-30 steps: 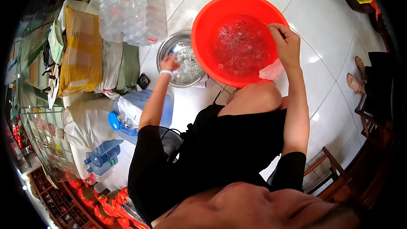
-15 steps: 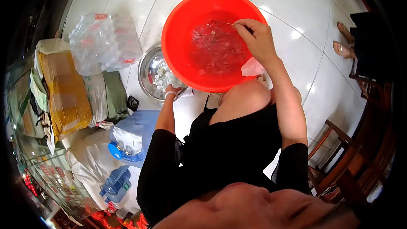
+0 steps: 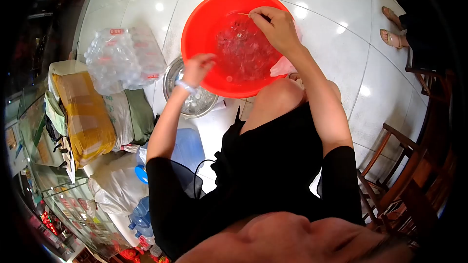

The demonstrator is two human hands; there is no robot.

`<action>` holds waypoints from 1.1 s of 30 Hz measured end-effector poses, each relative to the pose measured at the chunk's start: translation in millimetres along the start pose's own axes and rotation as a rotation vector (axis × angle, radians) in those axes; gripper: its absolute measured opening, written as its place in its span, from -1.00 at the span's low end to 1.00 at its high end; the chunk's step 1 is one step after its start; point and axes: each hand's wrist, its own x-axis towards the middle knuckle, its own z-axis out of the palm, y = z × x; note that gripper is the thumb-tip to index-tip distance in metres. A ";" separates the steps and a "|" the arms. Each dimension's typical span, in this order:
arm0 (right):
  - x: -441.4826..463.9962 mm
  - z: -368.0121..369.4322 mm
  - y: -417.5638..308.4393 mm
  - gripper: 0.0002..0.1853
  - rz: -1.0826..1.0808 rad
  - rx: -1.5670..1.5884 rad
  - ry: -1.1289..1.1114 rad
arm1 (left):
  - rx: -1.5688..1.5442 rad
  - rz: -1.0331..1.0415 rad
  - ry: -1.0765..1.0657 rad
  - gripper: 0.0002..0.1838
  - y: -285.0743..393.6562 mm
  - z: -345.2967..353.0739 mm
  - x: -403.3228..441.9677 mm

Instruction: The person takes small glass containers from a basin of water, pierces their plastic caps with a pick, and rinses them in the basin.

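Note:
A large red plastic basin (image 3: 197, 24) stands on the floor before me, holding water and many small clear pieces (image 3: 248, 51). Over its far right side, my right hand (image 3: 275, 27) pinches a thin wooden stick (image 3: 243, 14) that points left. My left hand (image 3: 197, 68) is above the basin's left rim, its fingers curled together; whatever they may hold is too small to make out. Below that hand, a perforated steel bowl (image 3: 170, 75) holds whitish, clear small pieces (image 3: 197, 102). A pink cloth or bag (image 3: 280, 67) lies at the basin's near right edge.
Shrink-wrapped bottles (image 3: 114, 58), a yellow-taped parcel (image 3: 87, 112) and sacks (image 3: 139, 112) stand on the left, beside a glass cabinet (image 3: 63, 190). A blue water jug (image 3: 187, 148) lies nearer me. On the right are wooden chairs (image 3: 390, 170) and another person's sandalled feet (image 3: 390, 38).
My left hand has lifted out of the steel bowl and moved up to the basin's left rim. My right hand, still pinching the stick, has shifted slightly left and farther away.

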 end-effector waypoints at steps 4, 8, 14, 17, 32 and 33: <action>-0.4 -8.5 2.4 -0.80 0.071 0.026 0.081 | 0.443 -0.027 -0.699 -0.67 -0.3 77.2 38.1; -0.5 -13.0 6.3 -0.79 0.010 0.043 0.160 | 0.779 0.045 -0.946 -0.70 -70.4 155.5 57.0; 3.5 -14.5 2.0 -0.80 0.026 0.043 0.113 | 0.705 0.044 -0.907 -0.75 -52.5 143.4 50.8; 4.7 -10.4 6.1 -0.81 -0.026 0.059 0.151 | 0.146 -0.127 -0.885 -0.78 -24.2 112.2 60.2; 6.9 -4.0 5.2 -0.81 0.038 0.002 0.080 | -1.855 -0.140 -0.364 -0.66 35.3 45.7 35.3; 7.2 -3.7 6.2 -0.81 0.032 -0.009 0.082 | -1.847 -0.114 -0.383 -0.65 40.1 43.3 32.9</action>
